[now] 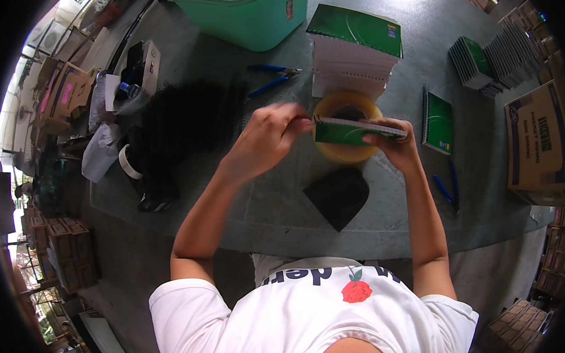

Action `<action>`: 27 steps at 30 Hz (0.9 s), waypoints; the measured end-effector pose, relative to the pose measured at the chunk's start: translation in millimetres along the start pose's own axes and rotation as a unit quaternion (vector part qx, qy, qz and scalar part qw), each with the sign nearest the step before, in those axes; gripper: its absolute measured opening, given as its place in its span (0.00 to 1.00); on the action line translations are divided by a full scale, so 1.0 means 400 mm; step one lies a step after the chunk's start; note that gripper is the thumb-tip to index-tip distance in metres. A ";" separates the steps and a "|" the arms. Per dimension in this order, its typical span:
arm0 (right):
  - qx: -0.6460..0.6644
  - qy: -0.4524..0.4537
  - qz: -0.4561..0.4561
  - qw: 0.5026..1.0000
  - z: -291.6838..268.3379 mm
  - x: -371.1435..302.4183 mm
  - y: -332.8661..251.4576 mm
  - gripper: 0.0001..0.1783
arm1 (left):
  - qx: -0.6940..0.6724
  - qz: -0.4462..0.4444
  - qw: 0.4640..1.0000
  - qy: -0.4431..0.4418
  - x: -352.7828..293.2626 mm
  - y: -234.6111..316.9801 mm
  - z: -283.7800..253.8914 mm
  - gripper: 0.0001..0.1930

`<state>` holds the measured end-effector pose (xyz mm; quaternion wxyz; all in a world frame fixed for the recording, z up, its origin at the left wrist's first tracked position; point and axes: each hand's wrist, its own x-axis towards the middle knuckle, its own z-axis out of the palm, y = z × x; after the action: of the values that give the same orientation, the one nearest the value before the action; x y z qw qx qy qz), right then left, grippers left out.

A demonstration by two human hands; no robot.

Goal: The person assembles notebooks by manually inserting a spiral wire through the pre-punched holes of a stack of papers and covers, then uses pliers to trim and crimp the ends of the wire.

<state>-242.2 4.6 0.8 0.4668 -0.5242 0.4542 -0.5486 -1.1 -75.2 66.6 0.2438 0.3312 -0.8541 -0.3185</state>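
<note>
A small green-covered notebook (340,132) is held in my right hand (397,142), thumb on its cover and fingers behind, with the bound edge toward the top. My left hand (268,137), slightly blurred, has its thumb and fingers pinched together at the notebook's left end. Whatever thin thing may be between them is too small to make out. Beneath the notebook lies a wide yellowish ring like a tape roll (346,155). Just beyond stands a tall stack of green-covered notebooks (352,63). Left of my left hand spreads a heap of thin black spiral coils (194,116).
Blue-handled cutters (271,81) lie far left of the stack; blue-handled pliers (447,189) lie right. A green tub (245,17) stands at the back. On the right are another notebook (437,123), notebook piles (473,65) and a cardboard box (539,143). A dark flat piece (341,197) lies nearer me.
</note>
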 end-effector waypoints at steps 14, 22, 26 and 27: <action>0.016 0.005 0.006 1.000 -0.006 0.003 0.009 0.14 | -0.002 0.089 0.994 0.061 0.017 -0.015 0.007 0.09; 0.012 0.018 0.017 1.000 0.003 0.001 -0.003 0.15 | 0.231 0.181 0.950 0.110 0.005 0.029 0.032 0.14; -0.003 0.004 0.007 1.000 0.014 0.003 -0.011 0.16 | 0.142 0.113 0.981 -0.075 -0.132 0.021 0.203 0.22; -0.009 0.000 0.008 1.000 0.015 0.001 -0.013 0.16 | 0.123 0.104 0.984 -0.083 -0.145 0.015 0.211 0.23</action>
<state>-236.6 5.1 6.2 0.4664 -0.5243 0.4633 -0.5412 -18.3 2.2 1.5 0.1614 0.2407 -0.9337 -0.2104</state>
